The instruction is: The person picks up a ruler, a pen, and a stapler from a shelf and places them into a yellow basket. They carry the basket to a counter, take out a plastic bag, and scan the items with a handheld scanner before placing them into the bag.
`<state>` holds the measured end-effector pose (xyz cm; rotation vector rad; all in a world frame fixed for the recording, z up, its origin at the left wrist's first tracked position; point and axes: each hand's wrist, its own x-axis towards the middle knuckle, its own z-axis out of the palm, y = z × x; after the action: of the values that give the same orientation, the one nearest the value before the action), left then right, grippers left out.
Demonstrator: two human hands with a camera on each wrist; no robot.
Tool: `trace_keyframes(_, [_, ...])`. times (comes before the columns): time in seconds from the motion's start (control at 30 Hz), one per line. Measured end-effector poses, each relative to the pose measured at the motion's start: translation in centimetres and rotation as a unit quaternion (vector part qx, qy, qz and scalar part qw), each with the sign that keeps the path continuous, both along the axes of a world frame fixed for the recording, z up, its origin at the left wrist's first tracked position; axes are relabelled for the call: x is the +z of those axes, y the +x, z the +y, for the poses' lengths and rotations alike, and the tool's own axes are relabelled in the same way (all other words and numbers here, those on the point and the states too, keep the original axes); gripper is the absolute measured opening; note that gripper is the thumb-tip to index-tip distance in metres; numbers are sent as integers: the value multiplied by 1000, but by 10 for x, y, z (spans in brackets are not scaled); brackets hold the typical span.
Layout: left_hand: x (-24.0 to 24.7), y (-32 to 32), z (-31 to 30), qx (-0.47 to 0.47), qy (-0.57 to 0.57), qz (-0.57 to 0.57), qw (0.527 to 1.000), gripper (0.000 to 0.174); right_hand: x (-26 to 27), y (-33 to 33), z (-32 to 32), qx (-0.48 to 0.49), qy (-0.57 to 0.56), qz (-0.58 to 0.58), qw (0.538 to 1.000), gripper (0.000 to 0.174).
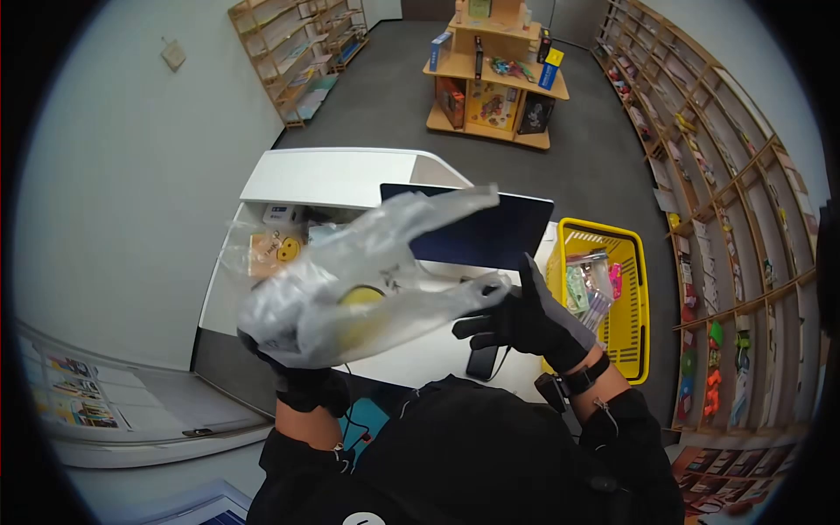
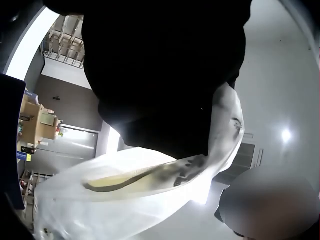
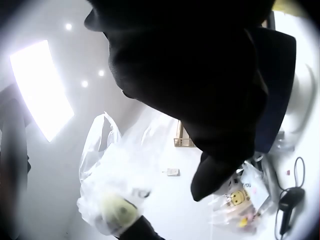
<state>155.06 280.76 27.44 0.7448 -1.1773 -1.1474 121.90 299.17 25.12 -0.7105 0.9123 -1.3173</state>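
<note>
A translucent white plastic bag [image 1: 302,306] with a yellow round print hangs in the air over the white desk. My black-gloved left hand [image 1: 308,387] grips its lower left part; the plastic hides the fingers. The left wrist view shows this hand [image 2: 165,75] as a dark shape beside the bag [image 2: 100,217]. My gloved right hand [image 1: 535,322] has its fingers spread beside the tip of one bag handle; whether they touch cannot be told. In the right wrist view, the right hand [image 3: 195,85] is above and right of the bag [image 3: 120,162].
Behind the bag stands a dark monitor [image 1: 472,226]. A yellow basket [image 1: 643,306] with packaged items is at the desk's right. Near my right hand lies a black device [image 1: 481,362] with a cord. More plastic bags, one with a smiley print [image 1: 287,249], lie at the left.
</note>
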Motion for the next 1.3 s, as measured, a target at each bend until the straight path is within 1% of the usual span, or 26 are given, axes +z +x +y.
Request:
trace_keyframes(0.03, [2,-2,1,-14,-20,-53,998,48,1,3,3,-20,-87,163,983,54])
trace_keyframes(0.07, [4,-3,0,-27,-40,-105,993,46,2,3,6,-41,-169,321,931,52])
trace_keyframes(0.1, [6,-4,-3,-40,-61,-157,985,44,-2,-5,7,-49,-171,322,930,52])
trace_keyframes(0.2, [9,-3,-2,-67,-115,-311,941,40,-14,-40,10,-79,-43,178,980,44])
trace_keyframes(0.23, [11,-4,-1,-75,-133,-360,920,38,-15,-45,16,-83,-44,178,980,44])
trace_keyframes(0.3, [12,-7,5,-88,-163,-455,871,35,10,-44,33,-148,-75,267,949,41])
trace_keyframes(0.33, [13,-10,8,-90,-164,-455,870,35,22,-43,40,-180,-90,310,929,39])
trace_keyframes(0.37, [13,-13,11,-52,-81,-330,939,36,34,-43,47,-182,-90,310,929,39])
trace_keyframes(0.4, [13,-15,14,-12,5,-196,980,36,45,-43,53,-183,-80,258,945,37])
trace_keyframes(0.43, [17,-19,18,28,91,-56,994,37,55,-44,58,-183,-69,206,959,35])
trace_keyframes(0.47, [25,-24,28,-19,65,-87,994,43,60,-44,61,-182,-59,153,970,34])
trace_keyframes(0.5, [41,-34,47,-65,39,-117,990,49,60,-45,61,-184,-59,153,969,34])
trace_keyframes(0.57, [60,-68,89,-207,-51,-194,958,66,59,-45,59,-169,-52,131,975,34])
trace_keyframes(0.63, [72,-99,116,-256,-161,-288,909,77,57,-39,59,-164,-49,120,978,34])
trace_keyframes(0.67, [67,-109,119,-256,-156,-289,909,77,57,-35,62,-158,-46,105,981,35])
trace_keyframes(0.73, [48,-128,112,-201,-235,-457,834,67,58,-28,69,-150,-42,74,985,36])
trace_keyframes(0.8, [33,-133,95,-210,-70,-650,727,52,59,-30,79,-165,-51,87,981,36])
trace_keyframes(0.83, [23,-130,86,-213,-68,-650,726,52,59,-32,84,-178,-65,101,977,36])
trace_keyframes(0.9, [8,-119,68,-211,-16,-639,740,36,58,-38,94,-193,-74,114,972,36])
trace_keyframes(0.93, [6,-112,61,-214,-15,-639,738,36,58,-44,100,-194,-70,163,965,37])
trace_keyframes(1.0, [5,-97,46,-320,103,-482,809,30,55,-54,110,-192,-65,258,945,39])
trace_keyframes(1.03, [4,-93,43,-366,161,-393,828,27,52,-57,114,-192,-62,256,945,39])
trace_keyframes(1.07, [5,-91,43,-366,163,-393,828,27,47,-60,117,-184,-65,289,937,40])
trace_keyframes(1.13, [10,-86,48,-373,247,-255,857,24,41,-63,121,-166,-69,354,918,42])
trace_keyframes(1.17, [10,-84,49,-373,287,-183,863,23,39,-63,122,-165,-68,353,919,42])
trace_keyframes(1.3, [2,-83,42,-376,275,-142,873,24,37,-61,124,-161,-43,391,905,43])
